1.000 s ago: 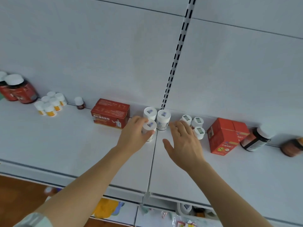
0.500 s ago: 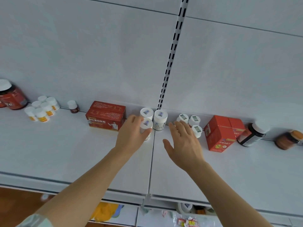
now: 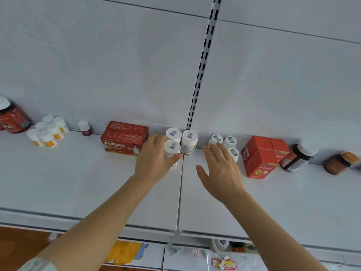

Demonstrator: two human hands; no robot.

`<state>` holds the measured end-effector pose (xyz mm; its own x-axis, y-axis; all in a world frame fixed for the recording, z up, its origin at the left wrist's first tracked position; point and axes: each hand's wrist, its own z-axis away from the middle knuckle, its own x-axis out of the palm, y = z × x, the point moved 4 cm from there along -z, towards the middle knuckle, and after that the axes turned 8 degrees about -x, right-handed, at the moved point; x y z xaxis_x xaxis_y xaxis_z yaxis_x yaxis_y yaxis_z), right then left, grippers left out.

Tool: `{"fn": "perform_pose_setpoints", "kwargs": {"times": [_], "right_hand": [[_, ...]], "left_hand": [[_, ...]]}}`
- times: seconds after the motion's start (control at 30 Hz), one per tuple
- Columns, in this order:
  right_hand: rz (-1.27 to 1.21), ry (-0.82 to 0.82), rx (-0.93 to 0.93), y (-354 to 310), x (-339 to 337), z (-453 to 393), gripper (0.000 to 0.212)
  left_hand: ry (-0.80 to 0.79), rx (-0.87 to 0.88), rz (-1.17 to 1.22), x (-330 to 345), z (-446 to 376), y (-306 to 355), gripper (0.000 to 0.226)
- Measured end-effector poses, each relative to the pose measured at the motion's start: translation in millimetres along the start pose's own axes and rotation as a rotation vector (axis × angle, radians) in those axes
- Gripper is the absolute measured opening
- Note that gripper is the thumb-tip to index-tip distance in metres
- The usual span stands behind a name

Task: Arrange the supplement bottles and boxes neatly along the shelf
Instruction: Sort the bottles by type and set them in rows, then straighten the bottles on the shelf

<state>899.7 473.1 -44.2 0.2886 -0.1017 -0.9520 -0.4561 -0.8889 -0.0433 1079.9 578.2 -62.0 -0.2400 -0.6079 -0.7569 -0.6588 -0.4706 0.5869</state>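
Your left hand (image 3: 154, 161) has its fingers curled round the front white bottle (image 3: 172, 151), thumb at its right side; the bottle stands upright, cap up, on the shelf (image 3: 78, 182) by the centre seam; your right hand (image 3: 220, 171) holds nothing, fingers straight and slightly spread, tips reaching a cluster of three small white bottles (image 3: 229, 142) beside the red box (image 3: 259, 159)

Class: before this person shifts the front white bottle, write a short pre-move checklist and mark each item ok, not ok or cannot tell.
1. Left hand grips the front white bottle: ok.
2. Bottle upright: ok.
3. Right hand free, fingers open: ok.
4. Gap between the bottle and the red box: cannot tell, hand hides it.
5. Neighbouring white bottle upright: ok.
6. Shelf bare in front: ok.
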Motion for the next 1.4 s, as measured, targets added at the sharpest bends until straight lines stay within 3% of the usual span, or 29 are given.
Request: {"fn": "perform_pose_setpoints", "kwargs": {"times": [0.23, 0.63, 1.13, 1.4], "right_hand": [[0.031, 0.028, 0.044, 2.1, -10.2, 16.6, 0.061], [0.098, 0.016, 0.249, 73.2, -55.4, 115.4, 0.067], [0.188, 0.034, 0.592, 275.9, -167.3, 369.0, 0.076], [0.271, 0.058, 0.767, 385.1, -211.8, 462.0, 0.074]], "left_hand": [[0.055, 0.311, -0.135, -11.0, 16.6, 37.2, 0.065], [-0.1, 0.511, -0.101, 38.3, 74.5, 155.3, 0.051], [-0.236, 0.69, -0.026, 163.5, 231.1, 426.7, 0.057], [-0.351, 0.825, 0.051, 248.9, 277.2, 568.7, 0.053]]}}
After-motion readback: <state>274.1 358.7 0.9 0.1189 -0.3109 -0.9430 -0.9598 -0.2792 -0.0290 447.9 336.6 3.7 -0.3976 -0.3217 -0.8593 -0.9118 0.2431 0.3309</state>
